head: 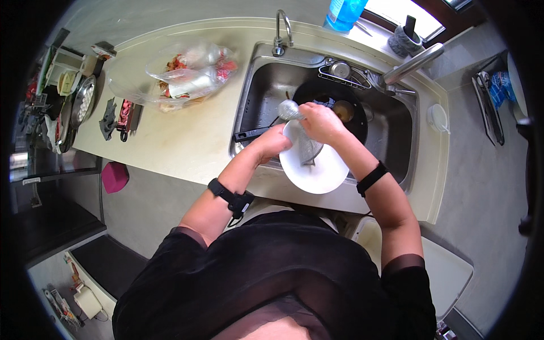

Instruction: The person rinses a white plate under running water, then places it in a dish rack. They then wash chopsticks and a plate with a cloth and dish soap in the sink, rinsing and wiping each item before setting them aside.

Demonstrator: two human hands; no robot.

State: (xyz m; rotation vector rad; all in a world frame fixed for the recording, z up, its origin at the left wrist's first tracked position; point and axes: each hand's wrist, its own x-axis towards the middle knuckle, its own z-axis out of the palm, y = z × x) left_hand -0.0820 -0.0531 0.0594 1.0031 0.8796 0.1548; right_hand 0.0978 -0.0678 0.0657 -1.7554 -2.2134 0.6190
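Note:
My left hand (272, 143) grips the rim of a white dish (333, 174), which is tilted above the sink's front edge. A silvery mesh cloth (309, 149) is bunched in my right hand (321, 122); one end hangs into the dish and the other sticks out past my fingers. Beneath my hands, a black frying pan (359, 104) sits in the stainless steel sink (391, 140), its handle (250, 134) pointing left. Inside the pan is a small round brownish item (343, 111), partly hidden by my right hand.
A faucet (414, 63) and a slim gooseneck tap (280, 34) rise behind the sink. Left on the counter (187, 136) lie a clear plastic bag (195, 76) with food waste and a grey rag (108, 119). A blue bottle (345, 15) and a stone mortar (403, 41) stand by the window.

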